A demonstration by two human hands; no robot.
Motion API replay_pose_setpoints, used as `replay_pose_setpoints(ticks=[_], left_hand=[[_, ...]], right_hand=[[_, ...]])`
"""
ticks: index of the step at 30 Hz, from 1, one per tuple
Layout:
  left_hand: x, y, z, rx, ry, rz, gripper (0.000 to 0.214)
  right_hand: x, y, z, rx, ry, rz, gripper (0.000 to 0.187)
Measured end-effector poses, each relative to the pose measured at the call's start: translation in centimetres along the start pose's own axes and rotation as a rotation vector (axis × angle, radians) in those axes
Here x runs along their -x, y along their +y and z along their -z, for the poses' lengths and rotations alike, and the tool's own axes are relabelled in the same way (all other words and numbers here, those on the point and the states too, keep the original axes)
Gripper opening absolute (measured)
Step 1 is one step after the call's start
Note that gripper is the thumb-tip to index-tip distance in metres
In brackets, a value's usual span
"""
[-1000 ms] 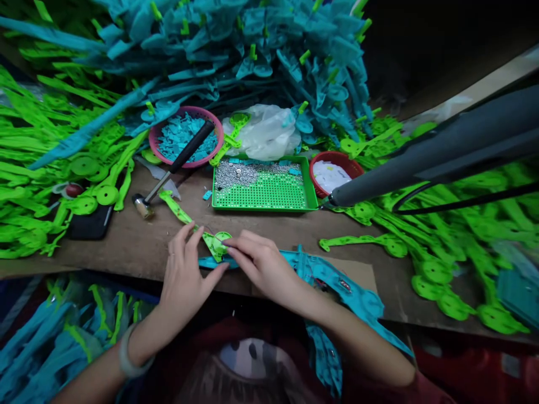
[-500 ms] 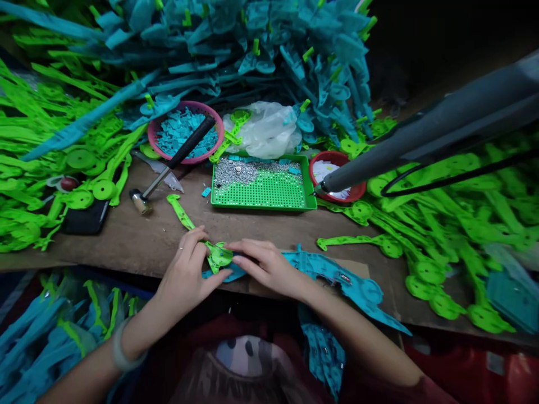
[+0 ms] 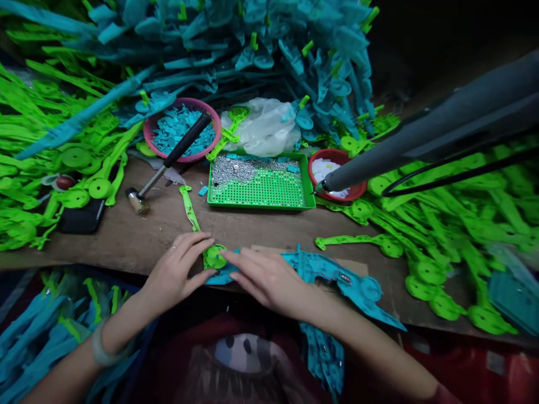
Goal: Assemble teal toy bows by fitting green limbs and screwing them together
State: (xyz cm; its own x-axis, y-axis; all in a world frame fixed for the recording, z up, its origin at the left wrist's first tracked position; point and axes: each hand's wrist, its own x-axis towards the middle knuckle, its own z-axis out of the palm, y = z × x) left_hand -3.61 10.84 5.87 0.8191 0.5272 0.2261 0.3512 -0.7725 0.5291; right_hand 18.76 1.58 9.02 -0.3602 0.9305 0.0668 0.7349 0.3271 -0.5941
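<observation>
A green plastic part [image 3: 217, 257] with a round disc end and a thin arm lies over the left end of a long blue plastic piece [image 3: 320, 265] at the table's front edge. My left hand [image 3: 179, 272] grips the disc end from the left, fingers above and thumb below. From the right, my right hand [image 3: 272, 278] has its fingertips closed on the disc's edge, its palm above the blue piece and hiding part of it. The part's arm points away, up the table.
A hammer [image 3: 179, 151] leans on a pink basket [image 3: 219, 134] of blue bits. Behind my hands stand a green tray [image 3: 261, 207] of small metal pieces and a red bowl [image 3: 364, 193]. A dark grey tool [image 3: 379, 154] slants in from the right. Blue parts [image 3: 261, 56] heap up behind.
The green part has turned so its disc lies flatter and its arm points more straight away. My left hand has shifted slightly left and down.
</observation>
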Motion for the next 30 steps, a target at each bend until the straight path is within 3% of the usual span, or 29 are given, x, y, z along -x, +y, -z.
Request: replay_pose_setpoints(ticks=[4,7,10,15,19,21,27,30], left_hand=[[0.0,-0.3,-0.1,-0.026,-0.011,0.025,0.045],[-0.2,-0.5,0.1,-0.046,-0.066,0.060,0.055],[-0.4,-0.6,0.3,0.004,-0.099,0.074,0.048],[-0.9,-0.7,0.3,0.117,-0.114,0.150,0.043],[-1.2,-0.8,0.3,0.125,-0.104,0.182,0.054],[-1.3,-0.9,0.3,0.094,-0.092,0.173,0.055],[-1.4,-1.2,0.3,0.103,-0.046,0.124,0.042],[-1.4,-1.2,0.1,0.113,-0.019,0.136,0.042]], right_hand=[[1.0,-0.8,-1.0,0.081,-0.048,0.026,0.039],[1.0,-1.1,-1.4,-0.049,0.015,-0.169,0.038],[0.4,-1.8,-0.9,-0.179,0.025,-0.329,0.035],[-1.3,-3.2,-0.1,-0.253,-0.041,-0.380,0.054],[-3.3,-4.0,-1.1,-0.091,-0.051,-0.444,0.030],[-3.9,-4.3,-1.7,0.006,-0.026,-0.465,0.021],[-4.0,-4.4,-3.3,-0.046,0.168,-0.470,0.027],[-3.7,-3.7,-3.6,0.036,0.191,-0.525,0.027]])
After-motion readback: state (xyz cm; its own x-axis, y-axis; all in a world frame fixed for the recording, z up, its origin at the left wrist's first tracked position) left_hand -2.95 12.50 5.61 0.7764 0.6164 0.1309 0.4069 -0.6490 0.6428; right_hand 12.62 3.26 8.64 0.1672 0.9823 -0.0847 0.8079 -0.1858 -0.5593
